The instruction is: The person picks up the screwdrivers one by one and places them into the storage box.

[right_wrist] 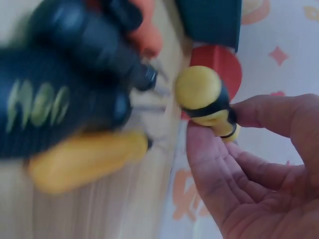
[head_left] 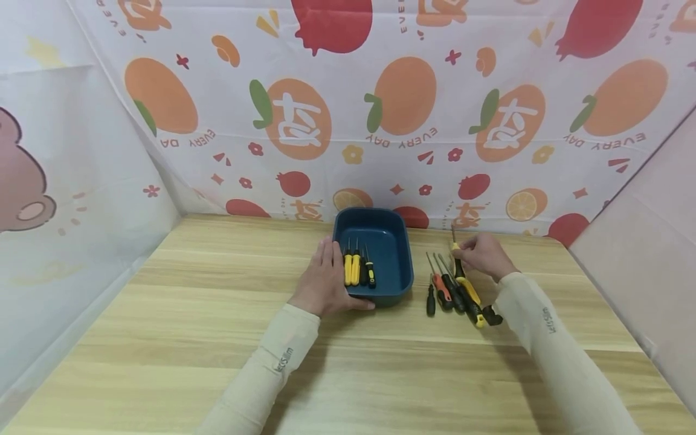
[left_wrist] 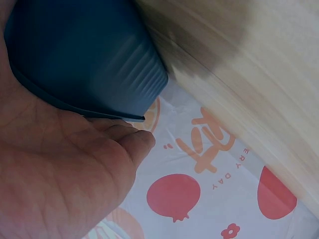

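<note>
Against the spread left hand (head_left: pixel 325 279), we note a blue box (head_left: pixel 389 257) (steadied, we judge); the right hand (head_left: pixel 484 257) pinches a yellow-black screwdriver (right_wrist: pixel 199 87).

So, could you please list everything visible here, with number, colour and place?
Table: one, light wood, in the foreground.
Box: one, dark blue, near the table's back edge.
Screwdrivers in box: at least four, yellow and black, left side.
Loose screwdrivers: at least five, black, orange and yellow, right of box.
Held screwdriver: one, black and yellow, in the right grip.
Unclear object: one, black, beside the right sleeve.
Back cloth: one, white, fruit-printed, behind the table.
Side coverings: two, pale, left and right.
Sleeves: two, cream, on the forearms.
Left grip: one bare hand, at the box's left rim.
Right grip: one bare hand, pinching the held screwdriver.
</note>
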The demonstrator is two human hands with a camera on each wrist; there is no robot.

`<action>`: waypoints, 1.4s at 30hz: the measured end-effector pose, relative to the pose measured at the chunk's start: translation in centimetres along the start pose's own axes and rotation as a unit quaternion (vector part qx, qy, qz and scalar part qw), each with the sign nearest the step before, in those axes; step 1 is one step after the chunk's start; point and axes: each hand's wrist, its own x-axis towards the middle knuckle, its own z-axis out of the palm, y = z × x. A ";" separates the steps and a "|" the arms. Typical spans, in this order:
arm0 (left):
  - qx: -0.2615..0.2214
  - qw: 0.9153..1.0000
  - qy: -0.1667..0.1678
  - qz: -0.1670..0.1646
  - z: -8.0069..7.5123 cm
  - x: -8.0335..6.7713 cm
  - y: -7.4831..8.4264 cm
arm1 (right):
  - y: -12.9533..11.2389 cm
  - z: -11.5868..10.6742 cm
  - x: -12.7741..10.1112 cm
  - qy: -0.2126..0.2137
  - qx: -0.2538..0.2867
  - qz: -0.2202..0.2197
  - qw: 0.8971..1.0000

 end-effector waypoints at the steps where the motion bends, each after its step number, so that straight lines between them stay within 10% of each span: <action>1: 0.002 1.000 -0.001 -0.001 0.0 0.0 0.0 | -0.4 0.3 0.0 0.003 0.014 0.003 1.000; 19: 0.000 1.000 -0.009 -0.011 0.3 0.3 0.1 | -8.7 4.8 1.3 0.007 0.057 -0.052 0.997; 42: 0.034 0.999 -0.007 -0.002 0.3 0.1 0.1 | -11.6 11.5 2.8 -0.063 -0.199 -0.114 0.971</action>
